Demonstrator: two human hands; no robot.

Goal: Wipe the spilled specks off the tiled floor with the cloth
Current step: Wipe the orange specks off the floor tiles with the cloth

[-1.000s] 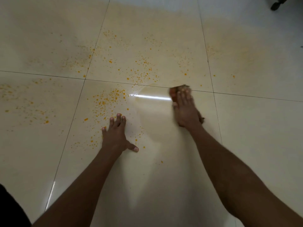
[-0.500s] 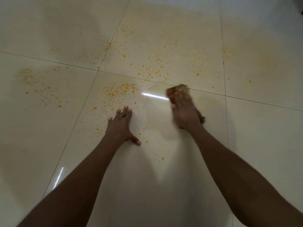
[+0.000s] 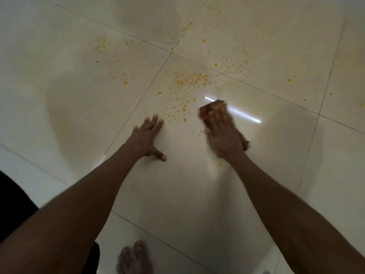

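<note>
right hand (image 3: 223, 135) pressed flat on cloth (image 3: 214, 107), fingers together over it, blurred | left hand (image 3: 147, 136) splayed, bracing on floor (image 3: 197, 194) | near tile mostly clean | orange specks (image 3: 189, 80) thick ahead, more on far tiles | roughly a third done

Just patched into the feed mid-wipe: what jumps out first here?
Bright orange specks scattered over the glossy cream tiled floor, thickest ahead of the hands. The right hand presses a stained brown cloth beside them, next to a white light glare; the left hand lies flat, fingers spread.
</note>
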